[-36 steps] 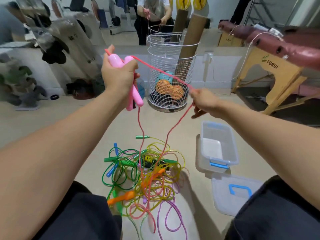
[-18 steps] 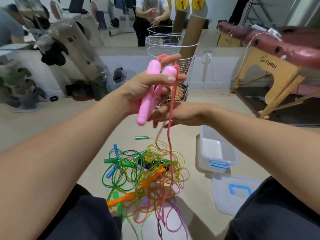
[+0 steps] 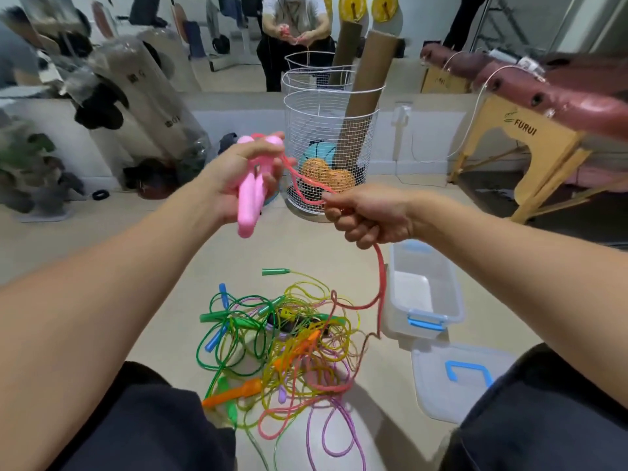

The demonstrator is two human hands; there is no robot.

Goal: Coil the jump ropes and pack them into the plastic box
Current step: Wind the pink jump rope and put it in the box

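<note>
My left hand [image 3: 234, 175] grips the two pink handles [image 3: 249, 202] of a jump rope, held up at chest height. Its red cord [image 3: 382, 277] loops from the handles to my right hand [image 3: 367, 215], which is closed round it just to the right, then hangs down toward the floor. Below lies a tangled pile of jump ropes [image 3: 289, 338] in green, yellow, orange, blue and purple. To the pile's right an open clear plastic box [image 3: 455, 294] with blue latches stands on the floor, with nothing visible inside. Its lid [image 3: 455, 379] lies in front of it.
A white wire basket [image 3: 326, 147] holding balls and cardboard tubes stands behind my hands. A wooden massage table [image 3: 530, 130] is at the right. Bags and clutter line the left wall. A mirror behind reflects a seated person. My knees frame the pile.
My right hand has moved out from under the handles to the right and closed round the red cord, drawing a loop. My left hand has lowered a little with the handles.
</note>
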